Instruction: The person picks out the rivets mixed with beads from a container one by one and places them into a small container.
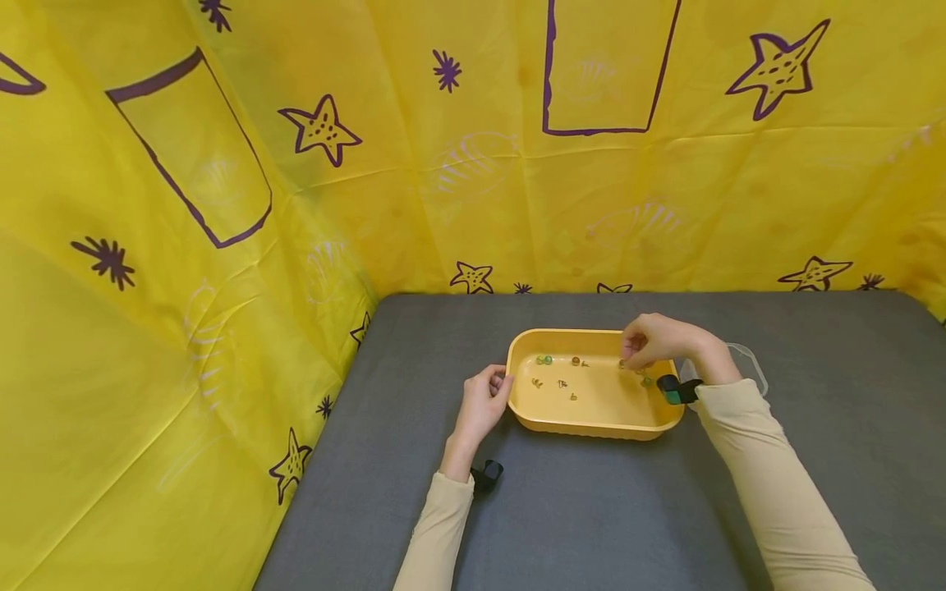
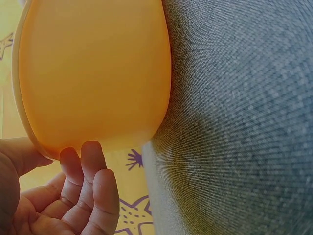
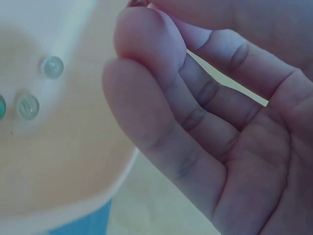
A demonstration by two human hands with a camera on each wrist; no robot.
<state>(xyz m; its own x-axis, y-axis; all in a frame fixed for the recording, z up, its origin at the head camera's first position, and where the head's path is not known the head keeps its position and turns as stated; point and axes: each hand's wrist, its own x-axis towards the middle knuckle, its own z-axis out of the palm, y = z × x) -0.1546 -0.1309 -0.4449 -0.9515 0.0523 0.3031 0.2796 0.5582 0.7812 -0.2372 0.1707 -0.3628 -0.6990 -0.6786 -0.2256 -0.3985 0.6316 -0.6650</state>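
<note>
Left hand (image 1: 484, 400) grips a tray (image 1: 576, 427) on a grey tabletop (image 1: 576, 509) before yellow drapes (image 1: 399, 213); right hand (image 1: 654, 338) pinches a brown piece (image 3: 138, 3).

Right hand (image 3: 210, 142) pinches brown item (image 3: 138, 3), mostly cut off at top; 3 glassy marbles (image 3: 52, 67) in pale tub (image 3: 73, 166), 1 cropped left.

Head view: forward-down, farther off; wrist views close; all share tray (image 1: 591, 404): left its outside, right inside.
</note>
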